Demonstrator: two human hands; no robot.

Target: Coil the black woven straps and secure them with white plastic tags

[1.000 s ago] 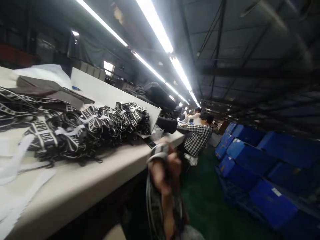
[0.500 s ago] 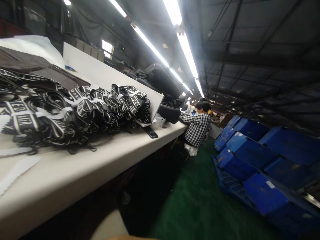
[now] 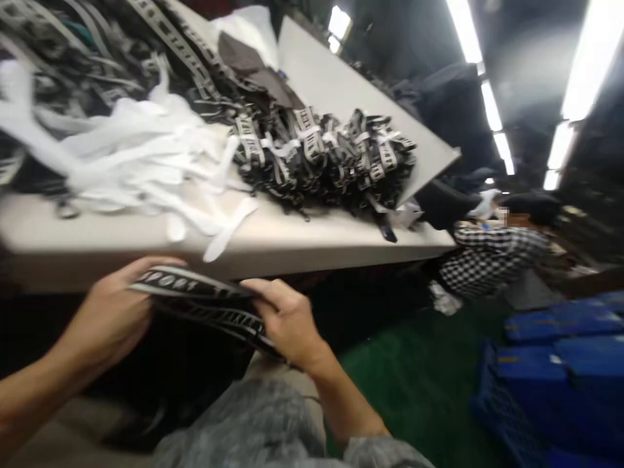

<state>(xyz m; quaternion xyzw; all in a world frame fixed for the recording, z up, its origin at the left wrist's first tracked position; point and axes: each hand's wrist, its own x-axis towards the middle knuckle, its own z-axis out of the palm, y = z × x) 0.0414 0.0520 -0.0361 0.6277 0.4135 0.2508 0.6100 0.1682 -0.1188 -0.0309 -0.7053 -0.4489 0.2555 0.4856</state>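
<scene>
We hold a black strap (image 3: 205,302) with white printed letters between both hands, just below the near edge of the counter (image 3: 302,237). Our left hand (image 3: 110,315) closes its grip around one end, thumb on top of the lettered face; our right hand (image 3: 287,322) pinches the other end, where the strap folds back under itself.

As we judge it, this strap is only now being gathered and is not yet tied. Beyond the grip, on the counter, a row of bundled straps (image 3: 331,159) lies already bound with white ties, so a good part of the work looks finished. To the left of those bundles, loose white ties (image 3: 146,156) are spread, and behind them a tangle of loose straps (image 3: 97,58) remains. Far to the right, a person in a checked shirt (image 3: 492,260) sits by blue crates (image 3: 560,351).
</scene>
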